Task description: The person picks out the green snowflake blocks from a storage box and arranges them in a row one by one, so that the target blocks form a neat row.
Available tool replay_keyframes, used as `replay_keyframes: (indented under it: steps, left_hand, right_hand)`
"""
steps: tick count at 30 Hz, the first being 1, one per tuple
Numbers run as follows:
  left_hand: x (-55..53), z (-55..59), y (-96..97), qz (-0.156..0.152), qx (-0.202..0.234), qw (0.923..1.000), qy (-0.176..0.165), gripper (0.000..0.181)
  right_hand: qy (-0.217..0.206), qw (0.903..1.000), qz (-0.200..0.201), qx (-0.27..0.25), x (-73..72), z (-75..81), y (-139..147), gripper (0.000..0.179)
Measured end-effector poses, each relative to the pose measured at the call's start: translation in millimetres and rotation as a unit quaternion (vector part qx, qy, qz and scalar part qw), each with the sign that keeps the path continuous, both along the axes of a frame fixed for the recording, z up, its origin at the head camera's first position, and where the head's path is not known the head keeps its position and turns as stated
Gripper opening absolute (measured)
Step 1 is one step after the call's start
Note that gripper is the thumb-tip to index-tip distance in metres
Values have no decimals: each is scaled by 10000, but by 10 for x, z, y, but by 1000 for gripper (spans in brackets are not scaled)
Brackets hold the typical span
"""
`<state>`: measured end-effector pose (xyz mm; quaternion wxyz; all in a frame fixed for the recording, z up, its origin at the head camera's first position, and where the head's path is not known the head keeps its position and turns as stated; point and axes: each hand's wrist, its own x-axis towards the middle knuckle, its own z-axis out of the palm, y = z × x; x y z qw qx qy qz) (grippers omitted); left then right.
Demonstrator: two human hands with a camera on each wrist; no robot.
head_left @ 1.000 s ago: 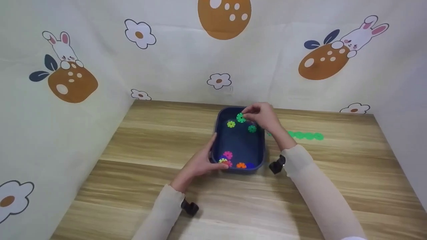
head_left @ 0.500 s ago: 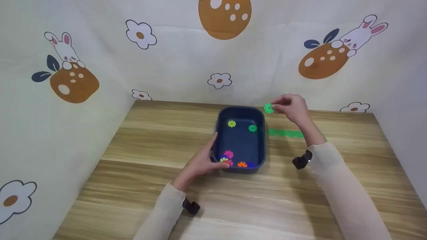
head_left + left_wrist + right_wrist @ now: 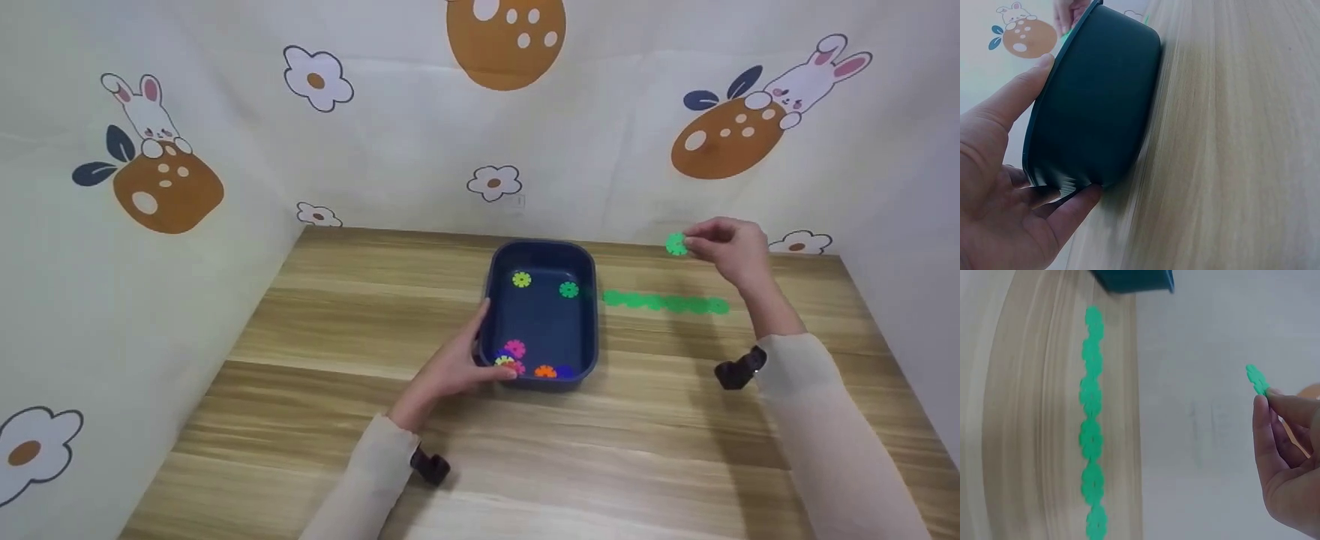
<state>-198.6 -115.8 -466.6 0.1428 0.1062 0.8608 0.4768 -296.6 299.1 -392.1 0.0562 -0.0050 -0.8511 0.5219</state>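
My left hand grips the near-left corner of a dark blue plastic box. In the left wrist view its thumb lies at the box's rim and its fingers reach round the wall. My right hand pinches one green snowflake disc by its edge, raised above the back of the table. Below it a row of several green snowflake discs runs rightward from beside the box. In the right wrist view the held disc sits between thumb and fingertips, apart from the row.
Inside the box lie a yellow disc, a green disc, a pink disc and an orange disc, with others at the near-left corner. A printed cloth rises behind the wooden table.
My right hand has carried the green snowflake disc out from above the box, rightward past most of the row. The left hand stays at the box.
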Motion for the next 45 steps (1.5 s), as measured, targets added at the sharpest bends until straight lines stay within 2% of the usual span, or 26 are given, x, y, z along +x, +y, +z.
replay_keyframes:
  steps: [8,15,22,25,29,32,37,40,45]
  left_hand:
    - [17,-4,10,-27,-58,10000,-36,118]
    - [9,28,6,-69,-79,9999,27,118]
    - [3,19,10,-73,-52,10000,-8,117]
    - [6,13,8,-64,-20,10000,-15,116]
    - [11,9,4,-51,4,10000,-16,116]
    - [10,9,0,-31,10,10000,-37,117]
    - [1,2,-3,-30,6,10000,-34,117]
    - [-3,-2,-6,-53,13,10000,9,117]
    - [0,0,-5,-111,-26,9998,143,118]
  right_hand:
    - [-296,9991,-284,47,103,-177,330,34]
    - [-333,9980,-495,-222,175,-346,570,27]
    - [-700,9946,-740,-208,219,-496,741,19]
    - [-886,9925,-838,101,232,-550,797,21]
    - [-1087,9863,-889,869,260,-601,868,29]
    - [-1275,9818,-886,1091,272,-629,907,31]
    - [-1774,9796,-864,383,277,-670,924,27]
    - [-1915,9782,-807,-18,281,-685,922,26]
    - [-1882,9797,-697,-5,307,-701,919,26]
